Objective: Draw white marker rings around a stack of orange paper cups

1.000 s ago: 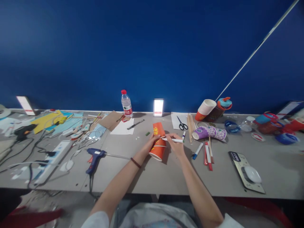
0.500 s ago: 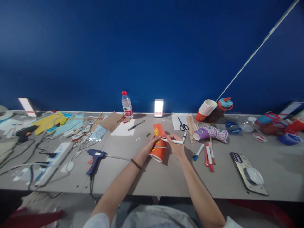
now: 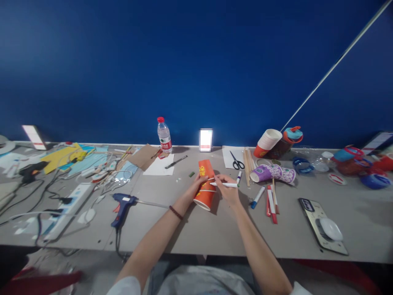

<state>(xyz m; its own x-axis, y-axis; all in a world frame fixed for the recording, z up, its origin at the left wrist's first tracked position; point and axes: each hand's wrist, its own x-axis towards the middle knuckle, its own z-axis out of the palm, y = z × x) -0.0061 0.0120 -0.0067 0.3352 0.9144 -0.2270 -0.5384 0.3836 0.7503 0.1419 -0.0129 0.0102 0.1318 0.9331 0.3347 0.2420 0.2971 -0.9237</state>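
Observation:
Two orange paper cups [image 3: 205, 198] with yellow lettering are joined end to end and lie tilted over the table, one open rim toward me. My left hand [image 3: 198, 185] is closed around their left side near the joint. In my right hand [image 3: 226, 188] is a white marker [image 3: 225, 184], its tip pointing left at the cups' surface; whether it touches cannot be made out. A small dark green piece [image 3: 191, 174] lies just left of the cups. Right of my right hand rests a white marker with a purple band [image 3: 238, 177].
Left are a blue glue gun [image 3: 123, 209], a power strip [image 3: 70, 211] with cables and a water bottle [image 3: 164, 137]. Right are scissors [image 3: 237, 162], wooden sticks [image 3: 247, 166], purple cups [image 3: 272, 173], red markers [image 3: 272, 205], stacked cups [image 3: 267, 143] and a phone [image 3: 322, 225].
The marker's tip has shifted slightly down along the cups, with my right hand barely moving. My left hand keeps its hold. The view has shifted very slightly.

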